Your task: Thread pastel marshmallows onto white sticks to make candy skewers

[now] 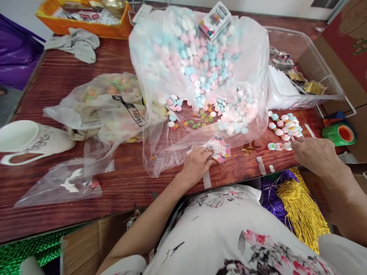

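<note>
At the table's front edge, my left hand [197, 164] has its fingers closed on a colourful printed card [220, 149]. My right hand [314, 154], further right, pinches the end of a short string of pastel candies [278, 146]; whatever threads them is hidden. Just above that lie several finished-looking candy strings [285, 125] in a small pile. Behind my left hand spreads a large open clear bag [246, 49] of pink, blue and white candies [212, 57], with small ring-shaped pieces [197, 121] in its mouth. Gold-coloured twist ties [250, 148] rest between my hands.
A white mug [37, 139] lies tipped at the left, near a second candy bag [111, 91] and a small clear bag [65, 183]. A clear plastic bin [309, 42] and a green tape roll [334, 134] stand right. An orange box [86, 26] is at the back.
</note>
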`<state>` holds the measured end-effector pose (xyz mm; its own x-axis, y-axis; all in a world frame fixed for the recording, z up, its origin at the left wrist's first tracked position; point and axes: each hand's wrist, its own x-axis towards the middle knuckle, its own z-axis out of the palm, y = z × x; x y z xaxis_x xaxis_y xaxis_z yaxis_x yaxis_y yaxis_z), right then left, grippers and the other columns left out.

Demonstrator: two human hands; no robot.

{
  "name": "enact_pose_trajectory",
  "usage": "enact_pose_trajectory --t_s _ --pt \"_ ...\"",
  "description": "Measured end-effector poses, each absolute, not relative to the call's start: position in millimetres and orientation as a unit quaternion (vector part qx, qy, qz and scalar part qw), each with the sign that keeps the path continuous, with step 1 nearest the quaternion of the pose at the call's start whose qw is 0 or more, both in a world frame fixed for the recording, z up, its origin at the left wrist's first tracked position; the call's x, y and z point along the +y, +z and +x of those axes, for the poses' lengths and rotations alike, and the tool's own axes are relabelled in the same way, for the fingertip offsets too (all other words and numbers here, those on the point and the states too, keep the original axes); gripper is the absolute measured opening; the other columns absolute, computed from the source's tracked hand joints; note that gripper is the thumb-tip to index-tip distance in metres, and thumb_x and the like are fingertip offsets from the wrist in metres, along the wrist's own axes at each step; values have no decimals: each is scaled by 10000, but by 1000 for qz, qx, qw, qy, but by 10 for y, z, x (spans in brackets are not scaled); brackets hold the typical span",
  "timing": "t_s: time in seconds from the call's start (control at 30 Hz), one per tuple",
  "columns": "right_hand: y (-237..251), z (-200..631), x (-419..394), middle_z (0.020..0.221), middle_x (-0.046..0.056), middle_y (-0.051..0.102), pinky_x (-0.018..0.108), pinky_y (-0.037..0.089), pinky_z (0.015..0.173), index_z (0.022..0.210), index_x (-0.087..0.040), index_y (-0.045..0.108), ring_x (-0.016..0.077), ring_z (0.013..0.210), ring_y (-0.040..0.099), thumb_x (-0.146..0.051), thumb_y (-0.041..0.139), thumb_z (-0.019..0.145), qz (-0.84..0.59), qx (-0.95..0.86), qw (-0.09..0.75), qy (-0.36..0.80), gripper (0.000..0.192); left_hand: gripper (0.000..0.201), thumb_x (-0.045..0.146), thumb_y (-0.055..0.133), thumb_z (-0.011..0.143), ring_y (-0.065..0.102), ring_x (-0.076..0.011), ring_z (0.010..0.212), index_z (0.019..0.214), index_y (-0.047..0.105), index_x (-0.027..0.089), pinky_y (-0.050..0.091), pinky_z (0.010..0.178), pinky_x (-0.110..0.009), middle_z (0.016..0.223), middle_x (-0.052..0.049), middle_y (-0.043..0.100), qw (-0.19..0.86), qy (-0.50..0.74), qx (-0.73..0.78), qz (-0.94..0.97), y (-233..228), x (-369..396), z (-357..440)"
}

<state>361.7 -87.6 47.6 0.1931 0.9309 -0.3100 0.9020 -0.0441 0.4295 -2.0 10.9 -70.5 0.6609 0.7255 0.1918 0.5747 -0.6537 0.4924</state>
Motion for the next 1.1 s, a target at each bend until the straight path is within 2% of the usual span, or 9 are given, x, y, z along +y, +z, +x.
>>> enact_pose_trajectory --t_s 0.1,0.23,0.33,0.47,0.57,0.67,0.8,0.93,1.1 --pt "457 3656 -963 837 119 686 320 202 532 792 -180 680 202 700 615 -127 558 829 741 615 268 30 139 198 184 580 870 594 -229 919 1033 690 161 488 825 -373 984 -104 678 192 187 332 905 -731 70 -81" --pt "467 3761 -1214 860 105 717 322 235 513 772 -215 682 217 697 634 -195 553 848 758 609 220 85 151 224 164 491 914 592 -195 835 907 716 164 480 781 -339 875 -88 677 208 223 327 895 -785 115 -115" --pt "559 3755 -1434 871 77 736 334 354 537 828 -257 695 232 738 663 -276 542 873 770 626 69 105 161 210 199 538 891 579 -174 756 782 714 162 461 731 -314 770 -63 655 269 224 347 870 -762 207 -105" --pt "640 3473 -1499 829 44 720 318 499 674 892 -272 693 185 732 669 -251 603 869 707 681 -185 -42 95 137 194 642 784 552 -133 648 660 685 153 423 642 -267 662 -14 622 395 212 389 805 -679 327 -95" --pt "510 3159 -1360 808 23 695 287 509 648 893 -257 699 155 690 647 -170 613 851 637 703 -289 -128 129 147 248 716 718 505 -103 547 633 666 139 375 529 -230 600 6 596 511 195 437 714 -603 368 -94" --pt "265 2925 -1201 781 17 680 276 505 619 932 -240 705 147 670 634 -125 598 845 591 716 -343 -143 179 234 326 771 673 468 -85 479 629 657 126 342 460 -211 538 19 565 601 182 467 623 -508 367 -97" --pt "4 2817 -1078 789 32 681 279 508 631 953 -222 710 150 683 632 -96 609 830 559 732 -374 -107 204 280 357 811 627 489 -85 479 624 667 117 363 457 -209 538 9 587 630 183 477 585 -420 341 -115" --pt "-89 2837 -1013 824 42 696 285 506 672 989 -212 700 160 727 636 -80 610 818 534 775 -335 -46 234 264 367 789 662 518 -100 518 642 674 130 399 491 -225 589 -2 615 630 198 443 606 -425 306 -132" --pt "-69 2860 -975 803 44 694 295 467 695 941 -194 701 166 725 618 -120 589 844 562 796 -225 22 165 196 306 676 826 570 -139 669 689 692 167 467 664 -278 680 -23 647 461 251 318 790 -482 261 -146"
